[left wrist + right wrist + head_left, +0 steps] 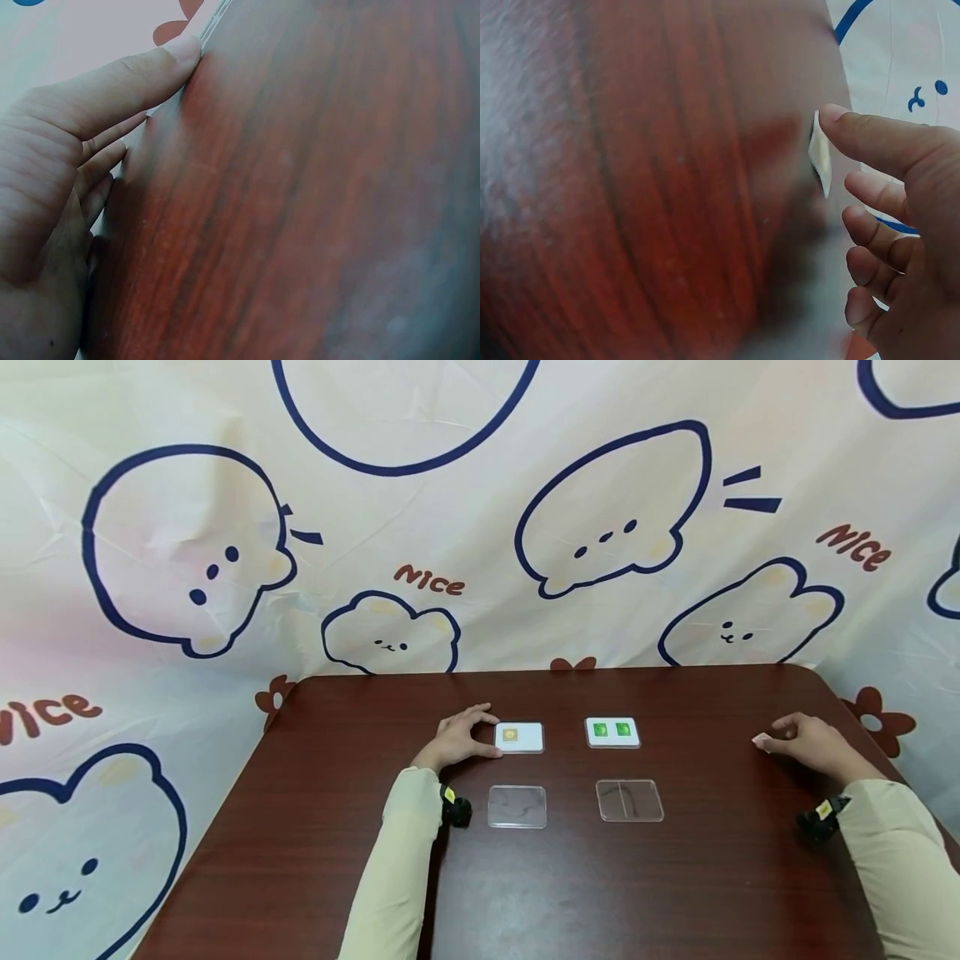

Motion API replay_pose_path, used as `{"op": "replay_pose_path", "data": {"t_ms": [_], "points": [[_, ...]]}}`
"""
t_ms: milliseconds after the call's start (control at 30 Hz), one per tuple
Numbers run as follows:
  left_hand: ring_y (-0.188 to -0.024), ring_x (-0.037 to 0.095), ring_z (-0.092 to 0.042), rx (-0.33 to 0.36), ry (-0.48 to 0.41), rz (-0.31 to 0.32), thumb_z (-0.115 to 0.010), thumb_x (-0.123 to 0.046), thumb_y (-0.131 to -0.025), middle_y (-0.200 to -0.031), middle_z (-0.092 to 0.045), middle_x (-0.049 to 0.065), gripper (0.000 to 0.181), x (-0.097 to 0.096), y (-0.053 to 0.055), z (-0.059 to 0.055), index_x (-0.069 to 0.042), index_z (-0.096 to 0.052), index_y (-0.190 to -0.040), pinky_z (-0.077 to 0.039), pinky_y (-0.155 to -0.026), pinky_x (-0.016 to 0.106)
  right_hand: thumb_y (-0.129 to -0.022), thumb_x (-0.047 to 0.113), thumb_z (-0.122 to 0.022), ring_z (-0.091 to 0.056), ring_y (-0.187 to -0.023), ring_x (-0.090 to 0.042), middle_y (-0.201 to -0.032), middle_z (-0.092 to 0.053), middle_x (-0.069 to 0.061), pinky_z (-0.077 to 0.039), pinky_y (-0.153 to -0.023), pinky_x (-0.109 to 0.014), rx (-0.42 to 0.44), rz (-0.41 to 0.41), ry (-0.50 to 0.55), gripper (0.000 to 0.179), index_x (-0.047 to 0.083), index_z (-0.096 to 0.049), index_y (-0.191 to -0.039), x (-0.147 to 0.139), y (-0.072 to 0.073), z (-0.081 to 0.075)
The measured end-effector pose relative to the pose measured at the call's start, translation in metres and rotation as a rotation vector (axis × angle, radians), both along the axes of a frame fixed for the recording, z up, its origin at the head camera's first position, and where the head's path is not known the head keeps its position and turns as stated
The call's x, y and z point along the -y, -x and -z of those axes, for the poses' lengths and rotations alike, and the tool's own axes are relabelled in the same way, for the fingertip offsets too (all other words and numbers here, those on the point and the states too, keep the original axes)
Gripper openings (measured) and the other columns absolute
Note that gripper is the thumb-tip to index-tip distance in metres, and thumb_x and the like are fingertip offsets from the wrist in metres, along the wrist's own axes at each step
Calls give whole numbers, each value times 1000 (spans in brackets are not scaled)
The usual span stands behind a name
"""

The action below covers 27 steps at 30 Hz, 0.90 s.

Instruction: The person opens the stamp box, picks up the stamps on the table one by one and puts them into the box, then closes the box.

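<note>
On the table, my left hand (459, 739) holds a flat white case (527, 738) by its left end, thumb at the near corner and a finger at the far one. A small yellowish square (510, 735) lies in that case. In the left wrist view the thumb (142, 79) touches the case's edge (216, 21). Far to the right, my right hand (813, 745) hovers with loosely bent fingers. A small thin whitish piece (821, 154) clings to its thumb tip; the index finger stands apart from it.
A second white case (613, 742) with two green squares lies right of the first. Nearer me are two clear plastic covers, the left cover (517, 807) and the right cover (630, 801). A patterned cloth (487, 527) hangs behind the brown table (585, 893).
</note>
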<state>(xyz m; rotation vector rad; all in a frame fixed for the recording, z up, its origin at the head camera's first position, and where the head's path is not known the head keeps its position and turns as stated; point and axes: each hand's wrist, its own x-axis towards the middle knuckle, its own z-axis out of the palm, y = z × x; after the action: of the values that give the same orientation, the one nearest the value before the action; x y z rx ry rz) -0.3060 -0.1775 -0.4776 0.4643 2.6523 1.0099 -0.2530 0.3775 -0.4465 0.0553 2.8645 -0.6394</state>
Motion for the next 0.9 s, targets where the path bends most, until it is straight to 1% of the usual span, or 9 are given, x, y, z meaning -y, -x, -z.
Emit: {"op": "replay_pose_path", "data": {"t_ms": [167,333,467,600,733,900], "points": [[-147,24,-25,1,-6,0,-81,-37,-76,-158,-31,-5,59,0,0,-1,-22,-60,-129,-11,-117,49,-90,50,-61,-52,-87,-39,-102,-52,-34,-46,-75,-53,9,22,21,78,-21,-44,-119,-1,-3,3],[-147,24,-24,2,-5,-1,-81,-37,-77,-158,-31,-5,58,0,0,-1,-22,-59,-129,-10,-117,49,-91,48,-61,-52,-88,-39,-102,-52,-34,-46,-75,-53,9,41,34,73,-19,-45,-116,0,-6,4],[-148,24,-24,5,-6,-2,-81,-37,-77,-158,-30,-6,58,0,0,0,-22,-59,-129,-10,-117,49,-91,47,-60,-53,-85,-36,-99,-54,-31,-46,-72,-47,19,49,47,68,-17,-47,-113,1,-6,4],[-148,24,-24,6,-3,-2,-81,-36,-77,-158,-30,-6,58,0,0,0,-22,-59,-129,-10,-117,49,-93,44,-59,-53,-83,-33,-96,-56,-29,-45,-71,-45,11,44,54,63,-15,-49,-110,1,-7,5],[-148,24,-24,6,-4,-4,-81,-37,-77,-158,-31,-6,58,0,0,0,-23,-59,-129,-11,-116,49,-95,37,-58,-55,-83,-34,-97,-57,-30,-45,-72,-47,-17,31,52,54,-15,-51,-109,3,-7,6],[-148,24,-24,1,3,2,-80,-37,-77,-158,-30,-6,58,1,0,0,-23,-59,-130,-11,-116,49,-94,33,-59,-56,-82,-31,-95,-59,-27,-45,-71,-42,-39,10,56,47,-13,-55,-106,5,-6,7]]}}
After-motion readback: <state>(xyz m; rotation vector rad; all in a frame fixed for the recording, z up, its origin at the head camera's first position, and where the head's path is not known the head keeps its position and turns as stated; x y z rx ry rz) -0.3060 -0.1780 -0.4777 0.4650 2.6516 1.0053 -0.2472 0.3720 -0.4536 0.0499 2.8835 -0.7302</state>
